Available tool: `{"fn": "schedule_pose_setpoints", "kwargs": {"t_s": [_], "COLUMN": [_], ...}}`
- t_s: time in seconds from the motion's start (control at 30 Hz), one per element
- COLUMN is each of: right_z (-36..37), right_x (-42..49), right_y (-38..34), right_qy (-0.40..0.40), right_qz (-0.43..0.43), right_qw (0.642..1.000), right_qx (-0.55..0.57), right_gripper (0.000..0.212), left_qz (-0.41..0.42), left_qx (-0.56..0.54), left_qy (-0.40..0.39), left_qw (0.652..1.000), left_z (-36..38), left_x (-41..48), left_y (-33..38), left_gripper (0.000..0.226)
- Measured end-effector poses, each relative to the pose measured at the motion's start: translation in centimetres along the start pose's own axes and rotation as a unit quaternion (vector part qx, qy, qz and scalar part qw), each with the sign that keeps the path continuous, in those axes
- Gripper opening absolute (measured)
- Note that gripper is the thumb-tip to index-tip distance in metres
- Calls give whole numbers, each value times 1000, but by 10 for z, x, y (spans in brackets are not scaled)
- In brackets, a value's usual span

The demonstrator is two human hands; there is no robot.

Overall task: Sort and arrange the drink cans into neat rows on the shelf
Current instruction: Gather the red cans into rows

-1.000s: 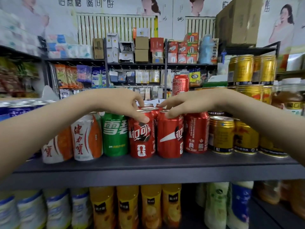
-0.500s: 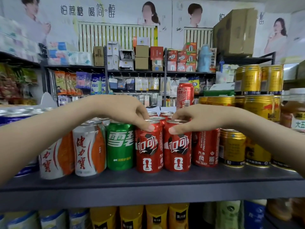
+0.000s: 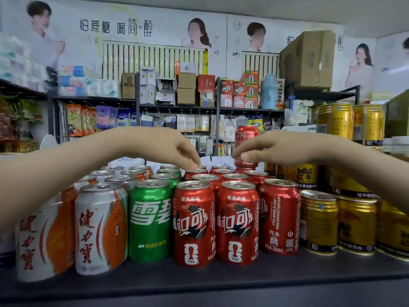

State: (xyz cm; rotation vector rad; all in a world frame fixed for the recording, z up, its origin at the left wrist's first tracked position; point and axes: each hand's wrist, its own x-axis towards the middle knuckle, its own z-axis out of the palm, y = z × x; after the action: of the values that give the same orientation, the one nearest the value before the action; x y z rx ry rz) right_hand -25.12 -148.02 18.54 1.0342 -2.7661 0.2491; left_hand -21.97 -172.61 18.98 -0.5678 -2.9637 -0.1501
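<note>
Can labels & poster txt, by clock pos.
Gold can [image 3: 306,175] at 3: "RedBull"; red can [image 3: 279,218] at 4: "FIFA WORLD CUP", "330"; green can [image 3: 150,220] at 7: "雪碧"; poster [image 3: 115,27] at 11: "喝简·醇".

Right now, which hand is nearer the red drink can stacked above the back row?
Right. The right hand sits directly in front of the stacked red drink can, partly covering it; the left hand is clearly off to its left.

Left forearm [image 3: 55,173] hides the top of the leftmost white-orange can [image 3: 42,244].
</note>
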Motion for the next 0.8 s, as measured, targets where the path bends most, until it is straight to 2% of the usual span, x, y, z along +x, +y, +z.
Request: {"fn": "schedule_pose_setpoints", "kwargs": {"t_s": [0.07, 0.23, 0.3, 0.4, 0.6, 0.8], "right_z": [-1, 4, 6, 5, 9, 6], "right_x": [10, 36, 45, 53, 60, 65], "right_y": [7, 10, 12, 15, 20, 15], "right_qy": [-32, -168, -197, -209, -204, -186], "right_qz": [3, 9, 11, 9, -32, -57], "right_qw": [999, 985, 979, 977, 978, 979], "right_qx": [-30, -50, -50, -45, -31, -57], "right_gripper": [34, 47, 53, 61, 49, 46], "left_qz": [-6, -26, -37, -41, -38, -45], "left_qx": [24, 43, 42, 20, 29, 12], "left_qy": [-21, -76, -111, -134, -128, -126], "left_qw": [999, 996, 992, 990, 991, 991], "left_z": [0, 4, 5, 7, -2, -3], "left_x": [10, 35, 44, 55, 60, 63], "left_y": [0, 6, 8, 11, 4, -5], "left_gripper": [35, 50, 58, 48, 33, 35]}}
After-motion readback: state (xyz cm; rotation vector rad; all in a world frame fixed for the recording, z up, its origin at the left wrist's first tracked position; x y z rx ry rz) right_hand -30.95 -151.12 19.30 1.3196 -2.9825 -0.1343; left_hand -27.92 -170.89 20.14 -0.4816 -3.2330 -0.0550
